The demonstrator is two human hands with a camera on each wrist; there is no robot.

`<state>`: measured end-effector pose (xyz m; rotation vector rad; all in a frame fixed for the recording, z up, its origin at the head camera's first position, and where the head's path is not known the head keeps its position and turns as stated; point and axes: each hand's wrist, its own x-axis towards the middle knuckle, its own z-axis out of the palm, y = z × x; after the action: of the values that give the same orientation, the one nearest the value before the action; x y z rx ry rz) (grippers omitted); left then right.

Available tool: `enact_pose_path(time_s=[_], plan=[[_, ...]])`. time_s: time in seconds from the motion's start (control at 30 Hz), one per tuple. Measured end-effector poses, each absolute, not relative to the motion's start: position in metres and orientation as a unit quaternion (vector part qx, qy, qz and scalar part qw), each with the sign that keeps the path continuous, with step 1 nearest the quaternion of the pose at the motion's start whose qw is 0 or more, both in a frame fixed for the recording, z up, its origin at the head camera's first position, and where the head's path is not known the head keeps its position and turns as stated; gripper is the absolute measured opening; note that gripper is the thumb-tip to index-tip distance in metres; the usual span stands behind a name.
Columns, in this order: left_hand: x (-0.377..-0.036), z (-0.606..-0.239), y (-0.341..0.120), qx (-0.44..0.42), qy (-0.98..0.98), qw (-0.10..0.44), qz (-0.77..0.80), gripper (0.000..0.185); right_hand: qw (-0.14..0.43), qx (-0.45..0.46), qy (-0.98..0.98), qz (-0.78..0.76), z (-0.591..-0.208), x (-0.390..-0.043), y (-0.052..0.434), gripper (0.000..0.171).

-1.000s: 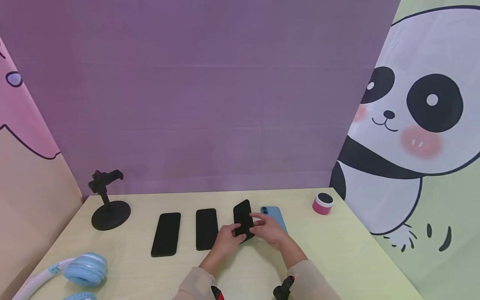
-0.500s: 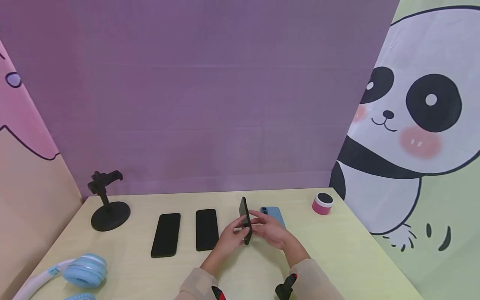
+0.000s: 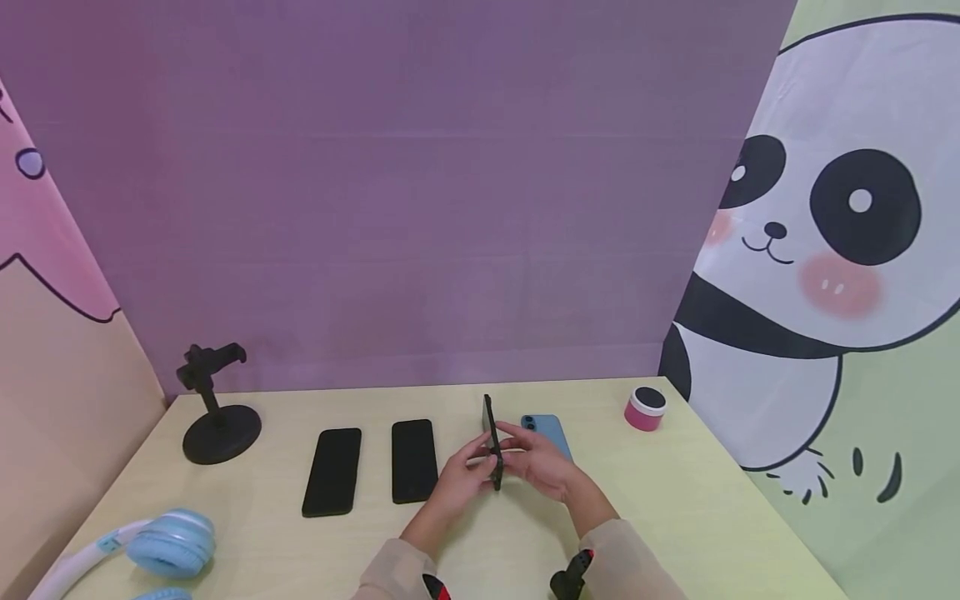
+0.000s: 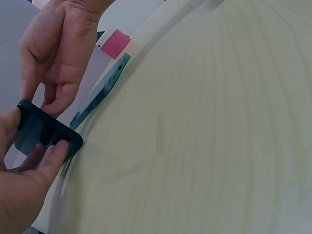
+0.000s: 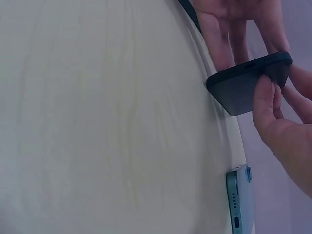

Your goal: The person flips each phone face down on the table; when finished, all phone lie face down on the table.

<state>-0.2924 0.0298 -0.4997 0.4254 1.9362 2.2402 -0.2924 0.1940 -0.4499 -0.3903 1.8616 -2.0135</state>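
Both hands hold a dark phone (image 3: 492,442) on edge above the table (image 3: 675,508): left hand (image 3: 457,482) pinching its near end, right hand (image 3: 543,467) fingers curled to its side. Blue phone (image 3: 551,432) lies flat just right, under the right hand. Two black phones (image 3: 375,467) lie left. Stand (image 3: 217,417) far left, headphones (image 3: 161,542) at near-left edge, pink pot (image 3: 645,408) back right. Open tabletop at front right.

Head high, wrists close (shared table (image 3: 675,500))
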Motion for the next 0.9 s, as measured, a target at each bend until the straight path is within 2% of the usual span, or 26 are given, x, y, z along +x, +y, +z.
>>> enact_pose_path(time_s=[0.4,0.6,0.9], plan=[[-0.288,-0.488,0.021,0.124,0.707,0.015,0.696,0.047,0.164,-0.14,0.718,-0.661,-0.47,-0.298,0.191,0.056],[-0.29,-0.506,0.02,0.111,0.797,-0.043,0.591,0.042,0.133,-0.132,0.768,-0.612,-0.474,-0.298,0.192,0.053],[-0.291,-0.509,0.02,0.093,0.832,-0.061,0.543,0.042,0.072,-0.089,0.845,-0.522,-0.471,-0.292,0.183,0.049]])
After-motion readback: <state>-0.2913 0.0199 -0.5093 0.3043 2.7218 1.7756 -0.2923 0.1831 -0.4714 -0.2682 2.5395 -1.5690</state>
